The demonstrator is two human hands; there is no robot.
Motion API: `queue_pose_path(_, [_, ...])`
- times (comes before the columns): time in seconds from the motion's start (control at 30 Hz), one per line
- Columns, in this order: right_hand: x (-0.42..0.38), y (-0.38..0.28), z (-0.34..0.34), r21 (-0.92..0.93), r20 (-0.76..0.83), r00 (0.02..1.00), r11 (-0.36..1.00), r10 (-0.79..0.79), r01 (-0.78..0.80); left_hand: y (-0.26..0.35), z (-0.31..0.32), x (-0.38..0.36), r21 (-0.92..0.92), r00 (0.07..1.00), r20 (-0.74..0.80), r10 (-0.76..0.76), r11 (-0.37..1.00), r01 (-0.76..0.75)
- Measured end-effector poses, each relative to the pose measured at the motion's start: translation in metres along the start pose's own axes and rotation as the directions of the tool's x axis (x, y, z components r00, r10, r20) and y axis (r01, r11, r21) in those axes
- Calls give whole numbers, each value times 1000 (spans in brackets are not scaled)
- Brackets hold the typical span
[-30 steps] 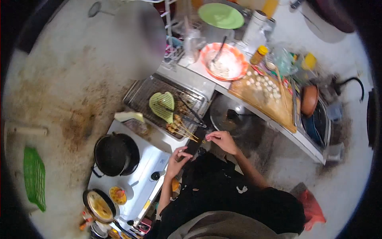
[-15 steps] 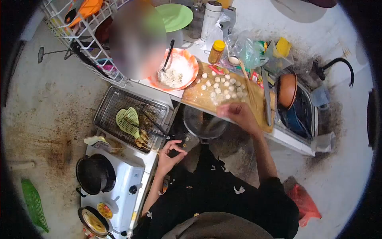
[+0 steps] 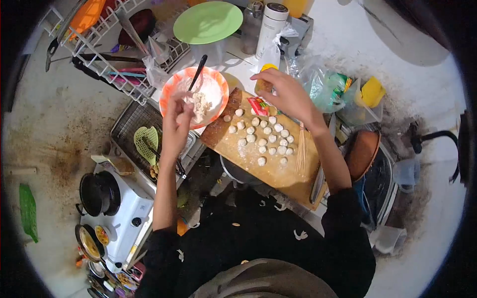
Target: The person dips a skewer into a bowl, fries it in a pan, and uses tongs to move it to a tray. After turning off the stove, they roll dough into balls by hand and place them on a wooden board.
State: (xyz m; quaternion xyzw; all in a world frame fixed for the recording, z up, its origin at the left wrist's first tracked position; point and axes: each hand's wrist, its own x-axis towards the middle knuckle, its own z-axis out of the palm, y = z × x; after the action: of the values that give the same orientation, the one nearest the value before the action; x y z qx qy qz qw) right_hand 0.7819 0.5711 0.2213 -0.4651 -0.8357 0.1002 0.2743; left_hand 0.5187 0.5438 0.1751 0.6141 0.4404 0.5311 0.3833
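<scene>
My left hand (image 3: pixel 176 121) is over the near rim of an orange-and-white bowl (image 3: pixel 166 102); its fingers are bent but apart, with nothing seen in them. White flour and pale dough (image 3: pixel 200 105) lie in the bowl, and a black-handled spoon (image 3: pixel 198 72) leans in it. My right hand (image 3: pixel 290 97) hovers over the far edge of a wooden cutting board (image 3: pixel 218 134), fingers stretched to the left and partly hiding a yellow-lidded jar (image 3: pixel 263 87). Just below that hand is a red sachet (image 3: pixel 258 106). Several floured dough balls (image 3: pixel 262 142) are spread over the board.
Skewers (image 3: pixel 301 149) and a knife (image 3: pixel 318 184) lie at the board's right, near a sink (image 3: pixel 380 174). A green plate (image 3: pixel 208 22) and white bottle (image 3: pixel 272 30) stand behind. Left are a wire-racked tray (image 3: pixel 126 134), stove (image 3: pixel 129 198) and dish rack (image 3: pixel 99 54).
Both hands have moved up and forward, the left from beside the body to the bowl, the right from the board's near edge to its far side. The view has shifted too.
</scene>
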Motion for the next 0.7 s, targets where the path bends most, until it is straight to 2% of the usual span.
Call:
queue_pose_path(0.03, [8,-2,4,14,74,995,998,68,-69,-6,-1,6,265,984,-37,173,951,-157])
queue_pose_path(0.07, [15,-3,11,25,82,995,998,49,-51,-10,-6,11,278,984,-55,170,949,-148])
queue_pose_path(0.13, [32,-4,36,102,112,987,990,-113,102,-14,-22,21,468,973,59,225,854,-226])
queue_pose_path(0.17, [42,-5,52,81,191,980,996,-64,50,-13,-28,23,504,982,77,174,843,-189])
queue_pose_path(0.2, [52,-5,69,90,188,979,994,-76,60,-14,-32,25,515,982,72,175,837,-187])
queue_pose_path(0.27, [72,-6,100,130,339,903,964,-264,233,-21,-38,26,563,986,110,124,810,-165])
queue_pose_path(0.3, [79,-7,116,133,336,901,961,-275,244,-25,-38,25,569,983,106,148,802,-182])
queue_pose_path(0.37, [91,-9,139,-5,491,852,978,-180,210,-25,-36,18,577,980,66,190,794,-193])
queue_pose_path(0.4, [94,-12,142,-8,493,849,974,-192,225,-26,-34,14,579,974,35,225,790,-203])
queue_pose_path(0.47, [97,-17,148,-81,619,769,961,-159,264,-32,-35,9,584,973,3,231,789,-190])
queue_pose_path(0.53, [95,-16,152,-60,567,795,952,-214,299,-36,-38,7,615,981,83,175,765,-188])
queue_pose_path(0.57, [96,-15,153,-57,557,800,950,-224,306,-38,-39,9,626,967,132,218,738,-251])
queue_pose_path(0.6, [96,-13,154,-57,545,806,948,-232,312,-38,-38,12,629,967,130,220,735,-252])
queue_pose_path(0.67, [96,-10,156,-41,517,817,946,-256,322,-37,-35,18,499,955,279,-99,865,-57])
queue_pose_path(0.7, [97,-9,155,-29,544,807,956,-230,292,-41,-32,23,561,945,306,-118,824,-79])
